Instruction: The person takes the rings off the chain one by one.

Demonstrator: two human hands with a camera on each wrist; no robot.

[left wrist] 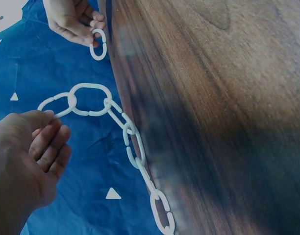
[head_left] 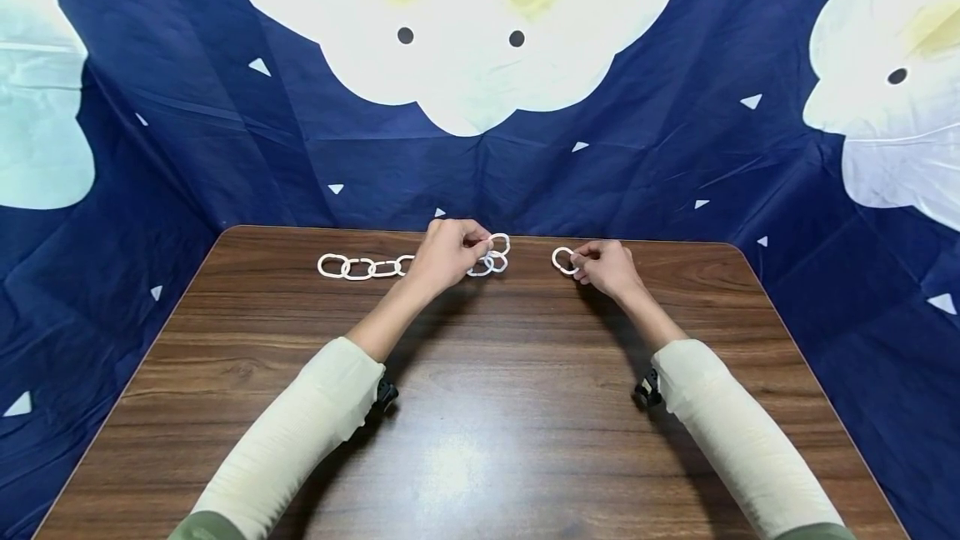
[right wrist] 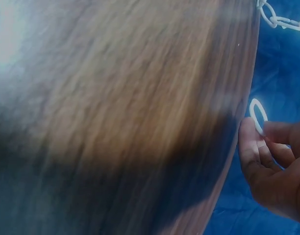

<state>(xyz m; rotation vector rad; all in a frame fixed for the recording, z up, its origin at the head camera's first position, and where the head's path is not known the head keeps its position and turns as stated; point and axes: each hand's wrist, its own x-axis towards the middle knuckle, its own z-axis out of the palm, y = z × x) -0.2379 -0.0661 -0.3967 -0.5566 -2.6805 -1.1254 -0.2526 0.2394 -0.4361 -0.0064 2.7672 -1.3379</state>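
We see a left hand (head_left: 448,252) and a right hand (head_left: 606,267) at work over the far part of a wood-grained bench (head_left: 465,365). The left fingers are drawn narrow, pinching the right end link of a white chain (left wrist: 131,130) against the thumb. From there we follow the chain leftward near the far edge of the bench; in the head view, the hand hides some of its middle, and the links on the far left lie on the wood.

To the right of the chain and apart from it, we find a single white link (head_left: 556,262), pinched between the right thumb and fingers. In the left wrist view we can make out a small gap in this link's ring.

Pale sleeves (head_left: 292,432) cover the forearms. Beyond the bench we see a dark blue cloth (head_left: 225,157) with white clouds (head_left: 465,65) and small white triangles (head_left: 336,188).
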